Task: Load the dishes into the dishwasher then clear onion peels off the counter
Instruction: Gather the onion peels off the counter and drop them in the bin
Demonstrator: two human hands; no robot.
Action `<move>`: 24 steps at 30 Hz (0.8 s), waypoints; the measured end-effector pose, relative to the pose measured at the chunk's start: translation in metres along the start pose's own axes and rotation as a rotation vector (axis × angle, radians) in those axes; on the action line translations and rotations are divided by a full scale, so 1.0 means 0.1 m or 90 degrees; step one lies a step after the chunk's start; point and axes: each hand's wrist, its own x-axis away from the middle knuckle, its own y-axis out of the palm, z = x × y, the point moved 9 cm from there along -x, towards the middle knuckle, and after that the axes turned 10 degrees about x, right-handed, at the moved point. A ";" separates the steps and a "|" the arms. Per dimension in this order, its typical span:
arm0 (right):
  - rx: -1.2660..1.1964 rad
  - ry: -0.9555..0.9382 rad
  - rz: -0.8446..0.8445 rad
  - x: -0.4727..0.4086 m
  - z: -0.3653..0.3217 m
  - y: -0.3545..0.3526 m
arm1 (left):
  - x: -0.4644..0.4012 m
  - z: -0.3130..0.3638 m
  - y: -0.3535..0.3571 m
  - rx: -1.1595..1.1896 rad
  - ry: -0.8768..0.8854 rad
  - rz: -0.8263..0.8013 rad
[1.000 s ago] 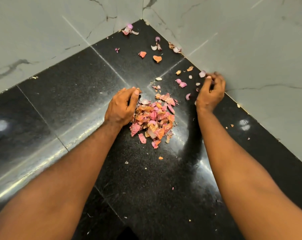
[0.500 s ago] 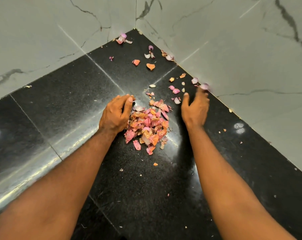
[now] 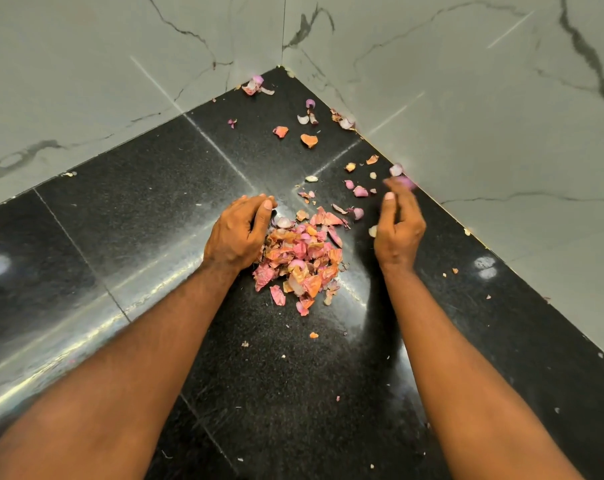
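Onion peels (image 3: 298,259) lie heaped in the middle of the frame on the black counter (image 3: 127,216), between the two hands. The left hand (image 3: 236,233) rests cupped against the heap's left edge, fingers curved and holding nothing. The right hand (image 3: 399,226) hovers just right of the heap, fingers loosely bent; its blurred fingertips seem to carry a purple scrap, though I cannot tell for sure. The peels are thin, papery, curled flakes in pink, orange and purple. Loose peels (image 3: 309,140) are strewn toward the upper middle corner, near the grey-veined marble walls (image 3: 466,116). The counter is glossy speckled stone with tile seams. Compared with half a second ago, the right hand has lifted off the counter and drawn back from the wall.
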 end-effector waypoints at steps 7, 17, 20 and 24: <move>-0.002 -0.075 -0.205 0.13 -0.19 0.33 | 0.00 -0.06 0.02 -0.005 -0.010 -0.006; 0.057 0.046 -0.045 0.09 -0.05 0.12 | 0.00 -0.08 0.02 -0.003 -0.007 0.002; -0.001 -0.099 0.052 0.22 -0.30 -0.13 | -0.01 -0.06 0.01 -0.002 -0.001 0.003; 0.205 0.205 0.127 0.24 0.22 -0.24 | -0.01 -0.07 0.02 0.002 0.002 0.008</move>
